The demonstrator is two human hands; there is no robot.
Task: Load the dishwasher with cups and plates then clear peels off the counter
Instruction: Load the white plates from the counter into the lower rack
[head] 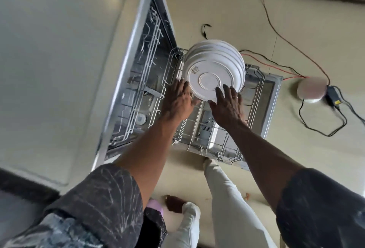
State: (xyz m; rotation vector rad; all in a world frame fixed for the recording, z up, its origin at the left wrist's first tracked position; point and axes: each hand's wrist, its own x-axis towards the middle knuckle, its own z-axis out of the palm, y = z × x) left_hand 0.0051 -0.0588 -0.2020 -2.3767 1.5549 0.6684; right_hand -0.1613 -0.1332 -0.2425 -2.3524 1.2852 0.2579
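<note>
Over the far end of the pulled-out lower rack (pixel 194 127), your left hand (pixel 178 100) lies open. Its fingers (pixel 183 87) are straight against the left rim of the nearest plate (pixel 207 78) and the thumb is spread out under the rim, so it steadies rather than grips. Your right hand (pixel 230 106) is open too, with fingers (pixel 227 92) fanned flat on the lower part of that plate's underside and the thumb below the edge. Neither hand is curled round anything that I can see.

That plate stands on edge with its base ring facing you. It is the front one of a row of white plates (pixel 217 58) leaning together at the rack's far end. The step in hand looks like seating this front plate. Press with flat fingers low on the plate so its bottom edge drops between two tines. Check by feel that it has its own slot and does not share one with the plate behind; your hands hide whether it is seated. Let go one hand at a time, the right last, so the row cannot tip towards you.

The rack rests out over the open door (pixel 273 93), beside the tub (pixel 144 73). I see no cups in the rack, so I judge the loading roughly half done. I cannot make out any peels on the counter (pixel 55 60) at your left. Mind the cables (pixel 276 64) on the floor beyond the door when you step away.
</note>
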